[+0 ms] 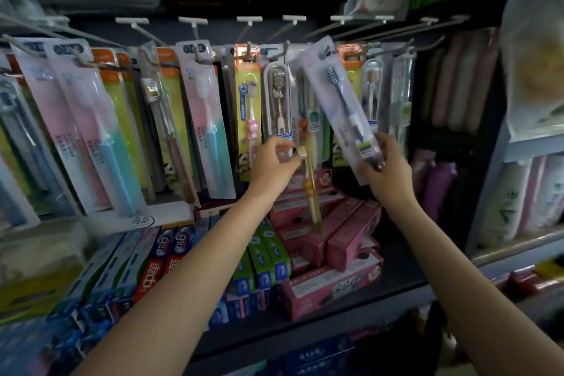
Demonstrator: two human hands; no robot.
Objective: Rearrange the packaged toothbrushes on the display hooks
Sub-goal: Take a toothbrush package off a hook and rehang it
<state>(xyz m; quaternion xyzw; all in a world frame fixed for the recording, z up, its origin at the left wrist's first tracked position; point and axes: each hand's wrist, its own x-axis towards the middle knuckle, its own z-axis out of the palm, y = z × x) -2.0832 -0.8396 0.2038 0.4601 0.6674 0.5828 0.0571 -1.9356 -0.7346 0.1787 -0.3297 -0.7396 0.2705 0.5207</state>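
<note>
Midway through, by the look: right hand (385,167) gripping tilted blue toothbrush pack (343,107) off its hook (285,47), left hand (274,159) pinching hanging clear pack (276,101) bottom, rehanging left.

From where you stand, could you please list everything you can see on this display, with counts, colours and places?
Dark-blue toothbrush pack: one, clear and white card, tilted, held at its lower end.
Clear-case toothbrush pack: one, brownish brush, hanging at centre.
Yellow toothbrush: one, hanging low below the centre packs.
Pink-and-teal packs: several, hanging on the left hooks.
Display hooks: a row, white-tipped, along the top.
Pink toothpaste boxes: a stack, lower centre shelf.
Green boxes: a few, left of the pink ones.
Left hand: pinching the bottom of the clear-case pack.
Right hand: gripping the dark-blue pack.
</note>
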